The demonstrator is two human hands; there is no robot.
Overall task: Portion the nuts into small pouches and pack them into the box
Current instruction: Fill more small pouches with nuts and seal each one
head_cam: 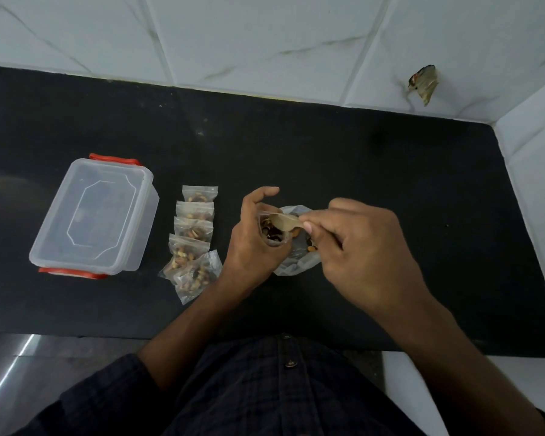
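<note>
Nuts (pixel 272 236) fill the small pouch (pixel 269 243) gripped in my left hand (pixel 252 240) above the black counter (pixel 328 158), as my right hand (pixel 356 243) pinches a wooden scoop (pixel 285 224) tipped into its mouth; five filled pouches (pixel 192 237) lie beside the closed box (pixel 93 215).

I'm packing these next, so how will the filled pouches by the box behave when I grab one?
The filled pouches look like thin clear plastic, so probably floppy and a bit slippery. Each holds few nuts, so likely light. They lie flat, so rolling seems unlikely.

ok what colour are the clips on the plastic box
Red-orange clips on the clear, lidded box, seen in the head view.
</note>
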